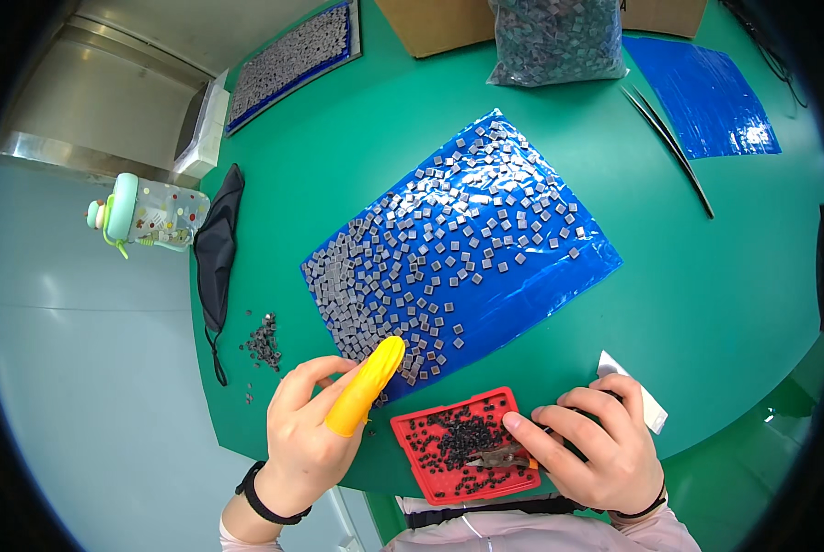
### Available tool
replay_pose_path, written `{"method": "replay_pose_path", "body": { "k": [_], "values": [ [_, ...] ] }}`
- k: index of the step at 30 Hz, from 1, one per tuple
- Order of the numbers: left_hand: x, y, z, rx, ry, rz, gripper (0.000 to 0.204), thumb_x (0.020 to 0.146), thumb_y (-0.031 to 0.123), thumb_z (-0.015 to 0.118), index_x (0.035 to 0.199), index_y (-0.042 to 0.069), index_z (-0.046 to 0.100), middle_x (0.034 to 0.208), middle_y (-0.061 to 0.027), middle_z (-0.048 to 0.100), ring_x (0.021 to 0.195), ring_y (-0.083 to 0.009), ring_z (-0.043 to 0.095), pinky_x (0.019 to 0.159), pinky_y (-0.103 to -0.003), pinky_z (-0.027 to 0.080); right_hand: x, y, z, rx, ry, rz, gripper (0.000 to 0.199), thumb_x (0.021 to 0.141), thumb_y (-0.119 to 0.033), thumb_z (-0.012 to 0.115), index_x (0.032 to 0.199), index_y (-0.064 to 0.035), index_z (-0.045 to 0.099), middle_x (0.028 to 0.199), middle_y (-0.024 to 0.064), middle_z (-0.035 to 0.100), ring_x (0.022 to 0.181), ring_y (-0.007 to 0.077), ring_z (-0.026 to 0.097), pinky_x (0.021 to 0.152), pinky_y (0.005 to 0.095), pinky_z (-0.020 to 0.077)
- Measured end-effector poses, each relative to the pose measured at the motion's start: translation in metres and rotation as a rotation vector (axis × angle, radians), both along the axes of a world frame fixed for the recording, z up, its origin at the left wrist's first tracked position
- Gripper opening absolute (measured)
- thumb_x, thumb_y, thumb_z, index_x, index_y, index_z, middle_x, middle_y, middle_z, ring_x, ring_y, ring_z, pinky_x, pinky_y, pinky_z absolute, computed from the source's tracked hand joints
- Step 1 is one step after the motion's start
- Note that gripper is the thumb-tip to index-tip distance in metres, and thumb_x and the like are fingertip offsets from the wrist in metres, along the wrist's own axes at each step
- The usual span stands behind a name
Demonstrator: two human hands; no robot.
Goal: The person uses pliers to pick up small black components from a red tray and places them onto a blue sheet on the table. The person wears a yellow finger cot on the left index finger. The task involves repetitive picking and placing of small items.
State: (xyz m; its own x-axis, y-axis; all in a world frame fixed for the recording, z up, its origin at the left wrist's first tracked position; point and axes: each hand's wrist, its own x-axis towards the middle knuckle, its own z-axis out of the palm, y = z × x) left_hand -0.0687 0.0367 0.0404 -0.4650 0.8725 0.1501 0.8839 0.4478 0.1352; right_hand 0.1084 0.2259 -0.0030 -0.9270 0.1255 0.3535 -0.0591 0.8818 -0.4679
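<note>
My left hand (315, 437) is by the near left edge of a blue film sheet (513, 304). A yellow finger cot (368, 386) covers one stretched-out finger, whose tip is over small grey square pieces (347, 313); my thumb is largely hidden. My right hand (600, 451) is closed round small pliers (499, 457), and their handles are mostly hidden under my fingers. The metal jaws lie over a red tray (412, 444) of tiny black parts (467, 440). My right index fingertip is at the tray's right rim.
A white flat piece (651, 409) is beside my right hand. At the left are black bits (265, 342), a black mask (216, 262) and a bottle (163, 214). Farther back are tweezers (671, 147), another blue sheet (706, 101), a bag of pieces (557, 41) and a filled board (292, 64).
</note>
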Motion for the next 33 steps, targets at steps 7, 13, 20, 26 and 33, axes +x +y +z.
{"method": "replay_pose_path", "body": {
  "k": [7, 13, 20, 26, 33],
  "values": [
    [-0.002, -0.016, 0.023, 0.028, -0.006, 0.363, 0.030, 0.068, -0.004, 0.076, 0.097, 0.005, 0.072, 0.080, -0.0080, 0.067, 0.074, -0.0245, 0.064, 0.061, -0.032, 0.052, -0.001, -0.001, 0.000, -0.025, 0.027, -0.002, 0.044, 0.062, -0.004, 0.068, 0.104, -0.0134, 0.072, 0.094, -0.0001, 0.059, 0.084, 0.0201, 0.055, 0.076, 0.0419, 0.0420],
    [-0.008, -0.042, 0.014, -0.021, -0.306, 0.512, 0.023, 0.072, -0.003, 0.074, 0.094, 0.005, 0.074, 0.081, -0.0103, 0.069, 0.066, -0.0211, 0.064, 0.059, -0.028, 0.051, -0.002, -0.001, 0.000, -0.005, 0.019, 0.017, 0.051, 0.055, -0.006, 0.069, 0.105, -0.0110, 0.071, 0.095, 0.0017, 0.059, 0.085, 0.0224, 0.055, 0.077, 0.0432, 0.0416],
    [-0.014, -0.043, 0.009, -0.014, -0.260, 0.241, 0.020, 0.071, -0.003, 0.074, 0.089, 0.004, 0.073, 0.087, -0.0061, 0.069, 0.068, -0.0234, 0.066, 0.061, -0.030, 0.054, -0.002, -0.004, 0.001, 0.007, 0.040, 0.009, 0.053, 0.054, -0.005, 0.069, 0.107, -0.0099, 0.070, 0.094, 0.0025, 0.059, 0.085, 0.0240, 0.054, 0.077, 0.0449, 0.0408],
    [-0.014, -0.042, 0.007, 0.033, -0.281, 0.264, 0.017, 0.069, -0.005, 0.073, 0.083, 0.004, 0.070, 0.086, -0.0064, 0.070, 0.066, -0.0222, 0.066, 0.058, -0.028, 0.053, -0.004, -0.003, 0.002, 0.015, 0.057, -0.027, 0.053, 0.053, -0.004, 0.069, 0.105, -0.0092, 0.070, 0.092, 0.0029, 0.059, 0.084, 0.0241, 0.055, 0.077, 0.0440, 0.0411],
    [0.036, -0.060, 0.017, 0.352, -0.481, 0.580, 0.017, 0.063, -0.010, 0.067, 0.076, 0.002, 0.067, 0.076, -0.0063, 0.072, 0.066, -0.0123, 0.066, 0.056, -0.022, 0.047, -0.007, -0.008, 0.007, -0.044, 0.099, -0.088, 0.057, 0.046, -0.001, 0.064, 0.102, -0.0072, 0.070, 0.087, 0.0052, 0.059, 0.077, 0.0251, 0.055, 0.070, 0.0419, 0.0417]
  ]
}}
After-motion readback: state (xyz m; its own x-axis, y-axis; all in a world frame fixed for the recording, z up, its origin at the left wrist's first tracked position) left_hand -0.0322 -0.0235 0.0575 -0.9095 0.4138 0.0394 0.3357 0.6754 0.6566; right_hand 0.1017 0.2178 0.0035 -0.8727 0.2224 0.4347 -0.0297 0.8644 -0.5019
